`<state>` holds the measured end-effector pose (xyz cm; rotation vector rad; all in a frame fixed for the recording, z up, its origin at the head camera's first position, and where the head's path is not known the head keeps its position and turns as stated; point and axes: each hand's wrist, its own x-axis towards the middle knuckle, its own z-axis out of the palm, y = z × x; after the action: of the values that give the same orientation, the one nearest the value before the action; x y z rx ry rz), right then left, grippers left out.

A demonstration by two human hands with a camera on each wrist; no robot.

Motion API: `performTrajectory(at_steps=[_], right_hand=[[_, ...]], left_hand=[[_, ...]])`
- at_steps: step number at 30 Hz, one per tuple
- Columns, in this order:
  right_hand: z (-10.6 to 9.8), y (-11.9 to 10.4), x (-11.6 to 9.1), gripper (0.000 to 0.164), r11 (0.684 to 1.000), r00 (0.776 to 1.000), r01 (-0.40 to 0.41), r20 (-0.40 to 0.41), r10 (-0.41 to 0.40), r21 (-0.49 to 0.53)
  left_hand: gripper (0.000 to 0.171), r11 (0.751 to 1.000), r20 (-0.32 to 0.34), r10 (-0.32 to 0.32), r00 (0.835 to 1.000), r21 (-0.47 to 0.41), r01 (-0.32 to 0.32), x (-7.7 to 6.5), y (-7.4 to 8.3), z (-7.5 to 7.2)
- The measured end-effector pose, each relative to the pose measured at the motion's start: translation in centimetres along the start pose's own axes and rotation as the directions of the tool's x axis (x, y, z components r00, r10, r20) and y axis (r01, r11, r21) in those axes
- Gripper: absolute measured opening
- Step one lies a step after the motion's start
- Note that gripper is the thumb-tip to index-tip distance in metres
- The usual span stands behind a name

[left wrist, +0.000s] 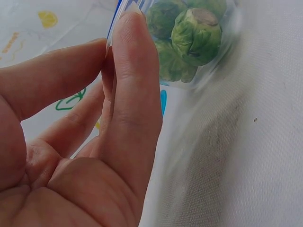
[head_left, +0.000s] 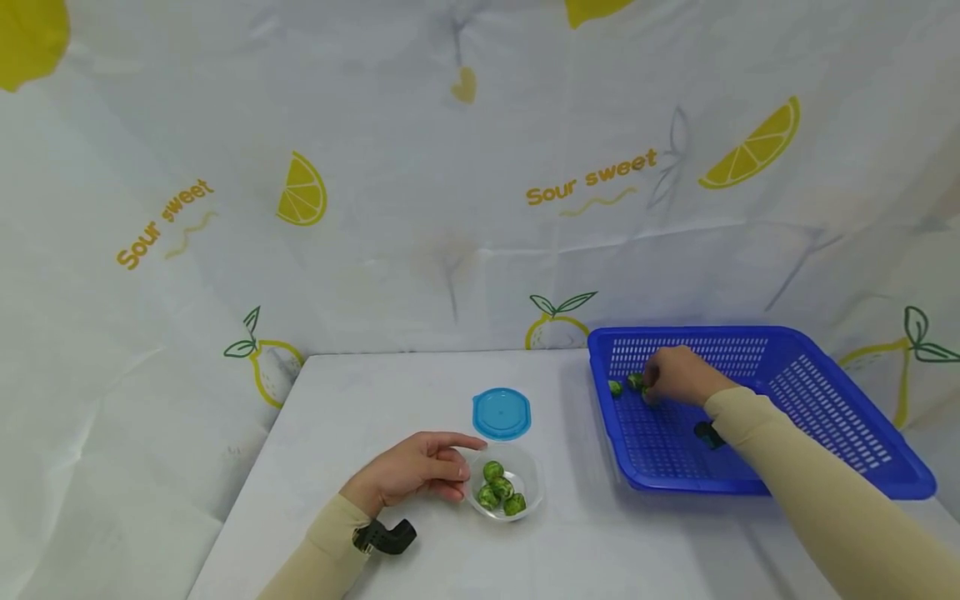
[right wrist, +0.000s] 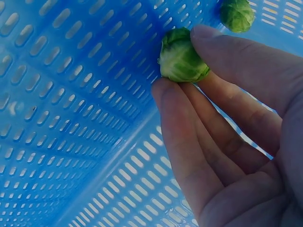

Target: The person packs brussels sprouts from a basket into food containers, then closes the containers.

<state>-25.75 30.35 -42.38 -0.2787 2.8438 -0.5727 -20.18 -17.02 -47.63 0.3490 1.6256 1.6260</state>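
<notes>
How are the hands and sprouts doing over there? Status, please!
Right hand: pinches a sprout in the blue basket. Left hand: on the clear bowl's rim. Four sprouts visible in bowl. Blue lid beyond it, seemingly out of the way.

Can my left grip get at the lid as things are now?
Probably yes: the lid lies uncovered just beyond the bowl, near your left grip, with nothing standing between. It would likely need to let go of the bowl first.

The left wrist view's top edge crops the clear bowl (left wrist: 228,52)
</notes>
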Motion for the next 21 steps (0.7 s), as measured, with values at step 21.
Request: performTrajectory(at_steps=[21], right_hand=[[-3.7,-2.0,-4.0,0.027,0.996,1.000,0.027,-0.012,-0.026,0.087]], left_hand=[[0.054,1.000,0.000,0.003,1.000,0.003,-0.003,0.2,-0.1,0.0]])
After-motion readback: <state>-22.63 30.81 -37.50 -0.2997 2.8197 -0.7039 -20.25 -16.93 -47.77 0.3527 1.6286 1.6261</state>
